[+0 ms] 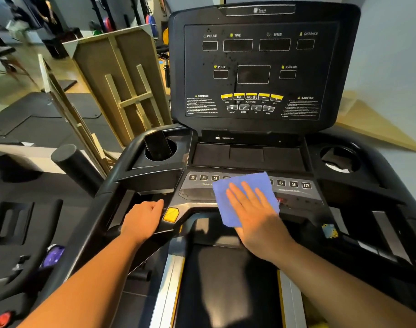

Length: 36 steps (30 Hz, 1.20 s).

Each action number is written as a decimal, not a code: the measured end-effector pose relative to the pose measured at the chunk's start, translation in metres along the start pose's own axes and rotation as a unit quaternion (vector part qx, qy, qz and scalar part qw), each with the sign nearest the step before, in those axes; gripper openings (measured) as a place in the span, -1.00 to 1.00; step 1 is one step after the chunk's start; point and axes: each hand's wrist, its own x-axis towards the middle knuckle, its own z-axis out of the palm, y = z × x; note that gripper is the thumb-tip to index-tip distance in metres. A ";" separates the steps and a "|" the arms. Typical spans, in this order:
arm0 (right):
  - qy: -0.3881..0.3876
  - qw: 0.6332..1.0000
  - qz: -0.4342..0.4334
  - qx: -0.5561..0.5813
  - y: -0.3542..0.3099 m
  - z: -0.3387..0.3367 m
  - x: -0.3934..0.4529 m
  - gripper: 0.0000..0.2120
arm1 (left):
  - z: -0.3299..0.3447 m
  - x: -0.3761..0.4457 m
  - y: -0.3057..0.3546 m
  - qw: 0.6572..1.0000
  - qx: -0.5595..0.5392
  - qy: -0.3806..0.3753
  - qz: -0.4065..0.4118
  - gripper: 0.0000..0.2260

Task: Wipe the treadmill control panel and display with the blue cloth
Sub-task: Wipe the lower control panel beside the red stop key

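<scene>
The blue cloth [242, 185] lies flat on the lower control panel [202, 192] of the treadmill, covering its middle between the two rows of number buttons. My right hand [254, 209] presses on the cloth with fingers spread and flat. My left hand [143, 218] rests on the left handrail, fingers curled over it beside a yellow button [171, 214]. Above, the upright black display [253, 72] shows dark windows and specks of dirt around its centre.
A dark phone [157, 144] stands in the left cup holder; the right cup holder [339, 159] holds crumpled items. Wooden frames [121, 84] lean left of the console. The black running belt [225, 280] lies below.
</scene>
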 end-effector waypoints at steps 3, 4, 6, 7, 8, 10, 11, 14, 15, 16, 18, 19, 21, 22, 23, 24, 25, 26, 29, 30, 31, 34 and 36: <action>0.018 0.991 0.128 -0.025 0.020 -0.007 -0.004 -0.33 | -0.003 0.000 0.005 1.000 0.008 0.005 -0.002 -0.59; 0.024 0.985 0.171 -0.026 0.019 -0.006 0.003 -0.34 | -0.003 0.000 0.005 1.000 0.008 0.009 -0.001 -0.56; 0.029 0.978 0.208 -0.008 0.003 -0.002 0.022 -0.36 | -0.002 0.002 0.003 1.000 0.005 0.010 0.001 -0.52; 0.020 0.982 0.185 -0.007 -0.007 0.001 0.028 -0.36 | -0.002 0.002 0.001 1.000 0.003 0.012 0.002 -0.51; 0.009 0.990 0.139 -0.013 -0.015 0.005 0.029 -0.35 | 0.000 0.002 -0.001 1.000 0.000 0.014 0.001 -0.51; 0.004 0.999 0.035 -0.013 -0.017 0.010 0.021 -0.36 | 0.002 0.002 -0.003 1.000 -0.001 0.010 0.000 -0.51; 0.011 1.000 0.005 -0.003 -0.010 0.008 0.014 -0.38 | 0.003 0.002 -0.003 1.000 -0.004 0.011 0.003 -0.51; 0.029 0.999 0.019 0.003 0.016 -0.002 -0.013 -0.35 | 0.003 0.003 -0.004 1.000 -0.005 0.017 0.011 -0.51; 0.023 0.998 0.056 -0.004 0.023 -0.004 -0.020 -0.30 | 0.002 0.003 -0.004 1.000 -0.005 0.018 0.013 -0.52; 0.016 0.994 0.109 -0.016 0.027 -0.006 -0.023 -0.25 | 0.003 0.004 -0.004 1.000 -0.004 0.018 0.015 -0.52; 0.014 0.978 0.203 -0.043 0.024 -0.006 -0.010 -0.22 | 0.002 0.003 -0.004 1.000 -0.005 0.015 0.019 -0.53; 0.014 0.972 0.232 -0.046 0.018 -0.005 0.002 -0.24 | 0.002 0.005 -0.004 1.000 -0.007 0.013 0.019 -0.53; -0.016 0.971 0.237 -0.034 0.001 -0.004 0.023 -0.26 | 0.004 0.006 -0.007 1.000 -0.010 0.011 0.016 -0.53; -0.031 0.977 0.205 -0.040 -0.006 -0.001 0.030 -0.27 | 0.005 0.005 -0.008 1.000 -0.013 0.012 0.014 -0.53; -0.036 0.986 0.161 -0.039 -0.010 0.000 0.031 -0.29 | 0.005 0.005 -0.007 1.000 -0.019 0.014 0.014 -0.52; -0.031 0.993 0.111 -0.034 -0.009 0.001 0.028 -0.32 | 0.005 0.006 -0.008 1.000 -0.024 0.013 0.014 -0.52; -0.023 0.997 0.062 -0.026 -0.005 0.000 0.020 -0.35 | 0.005 0.006 -0.008 0.999 -0.025 0.014 0.016 -0.52; -0.019 0.999 0.024 -0.021 0.002 -0.003 0.010 -0.36 | 0.005 0.006 -0.008 0.999 -0.023 0.014 0.019 -0.53; -0.030 0.999 0.014 -0.036 0.036 -0.006 -0.018 -0.29 | 0.004 0.006 -0.007 0.999 -0.018 0.019 0.021 -0.54; -0.028 0.997 0.057 -0.034 0.045 -0.008 -0.024 -0.28 | 0.004 0.006 -0.007 0.999 -0.016 0.019 0.023 -0.54; -0.014 0.993 0.113 -0.036 0.050 -0.009 -0.028 -0.28 | 0.005 0.006 -0.008 0.999 -0.015 0.017 0.024 -0.55; 0.011 0.958 0.280 -0.066 0.039 -0.006 -0.009 -0.33 | 0.006 0.007 -0.011 0.999 -0.017 0.015 0.025 -0.56; 0.018 0.945 0.325 -0.045 0.013 -0.008 0.017 -0.26 | 0.006 0.008 -0.011 0.999 -0.016 0.016 0.025 -0.56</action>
